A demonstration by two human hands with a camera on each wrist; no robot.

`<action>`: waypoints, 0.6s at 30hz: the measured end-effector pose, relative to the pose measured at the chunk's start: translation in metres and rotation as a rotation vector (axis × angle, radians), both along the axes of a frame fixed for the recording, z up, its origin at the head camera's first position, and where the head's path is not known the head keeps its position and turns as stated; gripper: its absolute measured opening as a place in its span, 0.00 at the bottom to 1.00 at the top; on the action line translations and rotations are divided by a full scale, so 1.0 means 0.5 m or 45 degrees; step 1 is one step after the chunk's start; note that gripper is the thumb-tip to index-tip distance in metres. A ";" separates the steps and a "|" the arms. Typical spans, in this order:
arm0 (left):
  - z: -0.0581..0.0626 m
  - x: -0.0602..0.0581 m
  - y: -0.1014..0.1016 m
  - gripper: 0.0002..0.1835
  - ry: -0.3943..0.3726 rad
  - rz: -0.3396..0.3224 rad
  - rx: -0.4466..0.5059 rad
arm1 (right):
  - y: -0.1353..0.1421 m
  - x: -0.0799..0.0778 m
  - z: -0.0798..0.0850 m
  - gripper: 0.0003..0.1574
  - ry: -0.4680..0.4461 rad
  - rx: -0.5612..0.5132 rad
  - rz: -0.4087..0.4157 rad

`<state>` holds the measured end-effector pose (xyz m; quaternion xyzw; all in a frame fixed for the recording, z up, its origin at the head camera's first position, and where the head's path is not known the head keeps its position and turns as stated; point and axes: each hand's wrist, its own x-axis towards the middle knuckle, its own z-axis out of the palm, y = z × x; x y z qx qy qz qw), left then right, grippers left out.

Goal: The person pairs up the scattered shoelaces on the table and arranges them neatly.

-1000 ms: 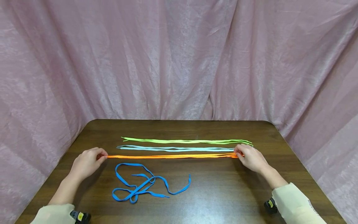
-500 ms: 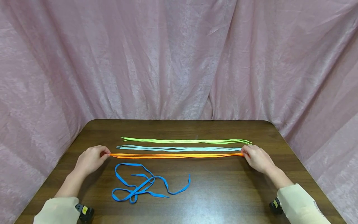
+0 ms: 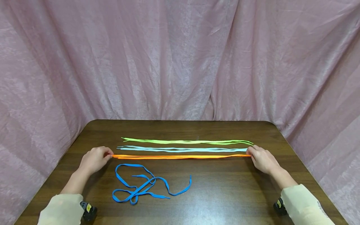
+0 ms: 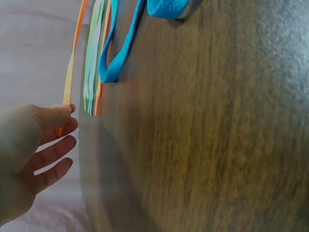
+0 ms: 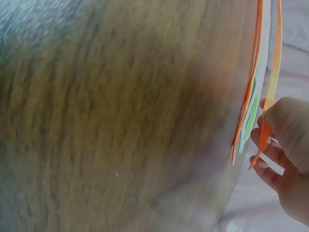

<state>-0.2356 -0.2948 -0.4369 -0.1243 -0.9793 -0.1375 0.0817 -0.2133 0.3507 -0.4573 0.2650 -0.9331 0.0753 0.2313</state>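
Observation:
An orange shoelace (image 3: 180,157) runs straight across the table in strands close together. My left hand (image 3: 94,161) pinches an orange strand at the left end between thumb and forefinger; in the left wrist view the other fingers (image 4: 54,152) are spread loosely. At the right end, my right hand (image 3: 262,160) pinches an orange strand, its tip hanging past the fingers in the right wrist view. Another orange strand (image 5: 237,135) lies on the table below that hand. Just behind lies a light blue shoelace (image 3: 180,150), its right end hidden by my right hand.
Farthest back is a lime green shoelace (image 3: 180,142), parallel to the light blue one. A blue shoelace (image 3: 140,189) lies in loose loops at the front left of the brown wooden table (image 3: 225,193). A pink curtain (image 3: 180,62) hangs behind the table.
Both hands have shifted right, the right hand farther. The orange shoelace's right end, bunched a second ago, now stretches out to the right hand. The other shoelaces have stayed put.

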 end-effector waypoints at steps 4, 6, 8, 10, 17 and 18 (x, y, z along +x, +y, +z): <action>-0.004 -0.003 0.005 0.02 0.003 -0.015 -0.014 | 0.003 -0.002 -0.001 0.14 -0.019 -0.003 -0.007; -0.005 -0.005 0.007 0.01 0.000 -0.020 -0.018 | 0.004 -0.003 -0.002 0.15 -0.032 -0.007 -0.009; -0.006 -0.008 0.010 0.03 -0.004 -0.019 -0.018 | 0.005 -0.003 -0.002 0.15 -0.036 -0.010 -0.009; -0.009 -0.011 0.011 0.04 -0.014 -0.011 -0.019 | 0.005 -0.004 -0.003 0.16 -0.036 -0.013 -0.007; -0.014 -0.015 0.015 0.05 -0.054 0.016 -0.012 | 0.008 -0.003 -0.007 0.15 -0.021 -0.027 -0.006; -0.015 -0.016 0.015 0.05 -0.057 0.018 -0.014 | 0.009 -0.003 -0.008 0.15 -0.026 -0.030 -0.009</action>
